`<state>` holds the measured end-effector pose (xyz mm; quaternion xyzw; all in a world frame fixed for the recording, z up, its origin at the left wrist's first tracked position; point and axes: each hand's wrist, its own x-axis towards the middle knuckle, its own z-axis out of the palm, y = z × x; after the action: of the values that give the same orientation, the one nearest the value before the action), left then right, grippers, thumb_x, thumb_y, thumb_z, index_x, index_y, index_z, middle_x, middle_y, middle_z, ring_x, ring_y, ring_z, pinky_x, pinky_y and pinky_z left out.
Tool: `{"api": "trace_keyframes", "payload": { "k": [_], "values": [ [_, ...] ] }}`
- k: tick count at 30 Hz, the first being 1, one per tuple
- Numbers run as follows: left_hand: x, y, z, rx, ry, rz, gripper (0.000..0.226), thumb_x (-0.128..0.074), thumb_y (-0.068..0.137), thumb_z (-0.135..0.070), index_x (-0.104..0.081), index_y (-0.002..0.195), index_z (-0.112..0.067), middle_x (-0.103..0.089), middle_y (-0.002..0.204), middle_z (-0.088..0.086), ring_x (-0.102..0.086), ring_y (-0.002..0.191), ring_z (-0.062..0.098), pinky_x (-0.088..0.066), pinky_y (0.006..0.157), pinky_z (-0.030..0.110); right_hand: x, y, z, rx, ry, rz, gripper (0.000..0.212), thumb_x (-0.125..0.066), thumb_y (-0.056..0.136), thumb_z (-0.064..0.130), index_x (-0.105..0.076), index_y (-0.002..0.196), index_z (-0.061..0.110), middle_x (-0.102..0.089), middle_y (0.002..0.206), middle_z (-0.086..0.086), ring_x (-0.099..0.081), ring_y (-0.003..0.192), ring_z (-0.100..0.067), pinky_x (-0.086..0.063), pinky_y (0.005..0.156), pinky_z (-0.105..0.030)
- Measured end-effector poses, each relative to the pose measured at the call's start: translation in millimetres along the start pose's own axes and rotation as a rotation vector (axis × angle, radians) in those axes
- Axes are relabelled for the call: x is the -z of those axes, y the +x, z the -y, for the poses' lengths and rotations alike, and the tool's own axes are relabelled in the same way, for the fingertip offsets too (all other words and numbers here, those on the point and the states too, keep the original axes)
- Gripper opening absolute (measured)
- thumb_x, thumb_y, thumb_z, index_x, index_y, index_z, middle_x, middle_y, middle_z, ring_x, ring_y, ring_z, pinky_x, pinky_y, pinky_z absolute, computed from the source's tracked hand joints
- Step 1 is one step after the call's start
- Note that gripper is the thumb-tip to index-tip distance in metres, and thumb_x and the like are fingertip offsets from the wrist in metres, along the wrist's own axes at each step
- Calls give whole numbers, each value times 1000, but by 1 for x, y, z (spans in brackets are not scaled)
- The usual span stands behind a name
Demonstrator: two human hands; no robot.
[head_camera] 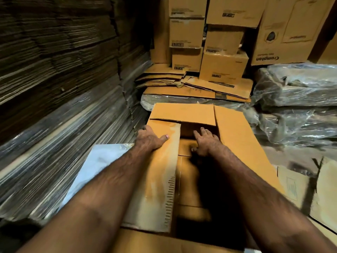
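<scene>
**Fig. Closing the box, read left to right.** Stacks of flattened cardboard wall the left side, and a white sheet lies at their foot. The box sits in the centre, directly below me.

- **Left grip:** My left grip holds the left flap near its far end. The thumb lies flat on top and the fingers curl over the outer edge.
- **Right grip:** My right grip is open with fingers spread, reaching into the gap between the flaps. I cannot tell whether it touches the board inside.
- **Other flaps:** The far flap is folded inward. The right flap is not yet down.

**Risks:** The left flap looks scuffed and frayed along its inner edge, so a hard pull could tear it. It may also spring up if my thumb lifts. My right fingers could be pinched if the flaps close over them.

**Writing:** "Crompton" reads upside down on the large carton at upper right. The labels on the smaller cartons are too blurred to read. Plastic-wrapped bundles carry no legible text.
</scene>
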<state>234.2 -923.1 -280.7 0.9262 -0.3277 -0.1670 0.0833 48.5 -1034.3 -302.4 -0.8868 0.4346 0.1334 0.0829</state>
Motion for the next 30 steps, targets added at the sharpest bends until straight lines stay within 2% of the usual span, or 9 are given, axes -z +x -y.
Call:
{"api": "trace_keyframes", "payload": {
  "k": [3,6,8,11,14,16,22,27,30],
  "values": [
    [0,17,-2,-14,-15,-47,88,-57,76,-79,-29,129,-14,-52,131,15,-55,117,34,-42,79,38,1,24,-5,-18,-45,15,90,-56,94,48,1,158,20,5,164,-16,2,152,-34,-8,123,-51],
    [-7,20,5,-108,-49,-192,72,-55,79,-76,-28,107,-16,-60,108,11,-61,104,35,-40,72,35,-4,45,-12,-25,-128,-15,98,-57,91,54,7,158,22,2,163,-17,-1,150,-38,-6,122,-54],
    [-10,19,8,-124,-39,-252,68,-52,83,-73,-31,109,-14,-60,100,10,-62,101,34,-39,69,34,-3,57,-14,-18,-182,-21,104,-59,89,58,12,157,24,3,162,-15,-2,149,-39,-4,119,-58],
    [-12,22,10,-123,7,-272,71,-49,87,-70,-38,122,-10,-62,107,13,-61,101,33,-38,71,34,0,71,-13,-20,-218,-83,106,-60,87,59,13,156,25,6,163,-13,1,149,-39,-1,119,-61],
    [-15,24,10,-125,32,-296,75,-48,89,-68,-37,133,-8,-61,104,12,-59,94,31,-39,70,33,12,89,-18,17,-166,-391,103,-62,88,50,10,156,26,20,161,-13,10,149,-38,-1,118,-63],
    [-18,23,10,-123,24,-310,75,-48,89,-66,-35,135,-8,-62,108,13,-60,97,32,-40,71,33,28,105,-25,18,-140,-497,101,-62,88,47,9,156,28,29,159,-10,16,149,-36,-1,115,-65],
    [-24,32,13,-123,-4,-316,84,-41,85,-76,-32,138,-11,-62,110,12,-61,99,33,-45,73,37,44,151,-47,-154,-114,-217,117,-70,80,61,15,155,31,11,165,-5,-4,149,-43,-20,109,-74],
    [-29,40,17,-110,-9,-332,89,-33,83,-81,-36,137,-10,-60,96,7,-59,85,26,-54,75,37,51,158,-54,-159,-68,-182,112,-76,75,57,0,154,37,-18,159,-1,-24,143,-38,-34,103,-71],
    [-27,35,16,-145,-32,-322,87,-32,86,-77,-33,141,-9,-63,101,10,-61,89,28,-55,80,39,59,149,-62,-111,33,-169,101,-74,79,52,-8,154,39,-16,161,-1,-21,144,-38,-33,107,-67]
  ]
}}
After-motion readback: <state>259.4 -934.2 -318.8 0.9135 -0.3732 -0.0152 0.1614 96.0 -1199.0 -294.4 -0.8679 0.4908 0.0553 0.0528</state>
